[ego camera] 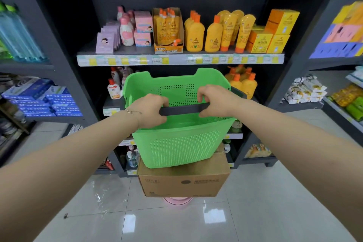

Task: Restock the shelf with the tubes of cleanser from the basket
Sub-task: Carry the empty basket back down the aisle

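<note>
A green perforated basket (182, 147) hangs just above a cardboard box (184, 180). My left hand (151, 110) and my right hand (216, 102) both grip its dark grey handle (183, 109). The part of the basket's inside that shows holds nothing. On the shelf (180, 59) above stand yellow tubes of cleanser (242, 33) with orange caps down, between yellow bottles (194, 35) and orange boxes (275, 31).
Pink bottles and boxes (135, 27) fill the shelf's left part. Lower shelves hold more yellow bottles (243, 82). Side racks with goods flank the bay left and right. A pink stool (177, 200) stands under the box on the glossy tiled floor.
</note>
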A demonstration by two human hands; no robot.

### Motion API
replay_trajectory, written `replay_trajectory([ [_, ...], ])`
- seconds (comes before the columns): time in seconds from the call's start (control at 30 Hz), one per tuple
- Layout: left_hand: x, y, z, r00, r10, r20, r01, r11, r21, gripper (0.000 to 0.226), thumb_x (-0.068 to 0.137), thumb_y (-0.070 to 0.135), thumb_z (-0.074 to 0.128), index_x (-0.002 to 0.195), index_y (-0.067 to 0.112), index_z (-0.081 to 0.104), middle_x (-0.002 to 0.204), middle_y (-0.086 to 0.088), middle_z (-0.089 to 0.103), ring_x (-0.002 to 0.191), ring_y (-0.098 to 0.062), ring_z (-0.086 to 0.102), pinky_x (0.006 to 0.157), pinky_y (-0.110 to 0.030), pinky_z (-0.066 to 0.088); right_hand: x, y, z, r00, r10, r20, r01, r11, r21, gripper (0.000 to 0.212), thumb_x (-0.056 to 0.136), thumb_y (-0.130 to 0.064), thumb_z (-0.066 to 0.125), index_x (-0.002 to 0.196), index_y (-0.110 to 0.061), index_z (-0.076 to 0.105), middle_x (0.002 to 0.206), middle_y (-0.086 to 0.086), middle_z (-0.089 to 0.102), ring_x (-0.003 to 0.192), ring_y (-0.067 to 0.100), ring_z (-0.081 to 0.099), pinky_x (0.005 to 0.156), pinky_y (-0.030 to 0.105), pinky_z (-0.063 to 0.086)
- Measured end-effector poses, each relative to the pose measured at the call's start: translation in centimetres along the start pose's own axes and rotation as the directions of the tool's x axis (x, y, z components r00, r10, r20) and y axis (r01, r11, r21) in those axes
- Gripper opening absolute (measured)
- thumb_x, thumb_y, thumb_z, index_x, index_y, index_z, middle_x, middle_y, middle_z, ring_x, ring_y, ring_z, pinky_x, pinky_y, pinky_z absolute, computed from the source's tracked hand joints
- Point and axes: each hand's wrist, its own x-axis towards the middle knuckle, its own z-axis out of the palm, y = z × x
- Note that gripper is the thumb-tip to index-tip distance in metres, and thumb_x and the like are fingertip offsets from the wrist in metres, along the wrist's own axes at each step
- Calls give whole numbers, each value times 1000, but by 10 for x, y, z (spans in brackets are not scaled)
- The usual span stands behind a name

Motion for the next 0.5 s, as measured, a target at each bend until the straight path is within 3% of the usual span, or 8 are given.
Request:
replay_trajectory([
  [0.1,6,1,-8,997,-36,-61,34,999,-40,11,84,25,63,87,16,57,79,-2,56,64,-17,52,56,-28,44,2,4,3,999,-35,37,39,993,-109,37,78,-32,78,97,-19,50,87,-2,52,79,20,53,63,33,40],
  [0.23,14,7,-10,988,-72,-134,80,996,51,17,85,31,59,82,17,51,74,0,54,67,-20,54,56,-29,42,11,11,-2,993,-102,-65,91,984,-152,14,92,-26,60,93,-18,48,82,0,54,76,24,55,59,32,37],
  [0.4,30,9,-21,947,-162,-277,204,970,132,19,86,34,57,81,17,50,76,0,53,74,-25,54,62,-31,41,34,22,-19,971,-173,-163,138,969,-205,20,94,-39,54,90,-20,47,80,-2,52,73,22,53,58,31,35],
  [0.5,46,9,-30,919,-182,-351,251,955,160,20,86,34,58,80,18,48,78,-1,52,71,-24,48,64,-31,38,50,28,-27,956,-197,-216,150,965,-214,18,93,-36,52,90,-20,45,79,-1,51,74,25,54,59,33,38],
])
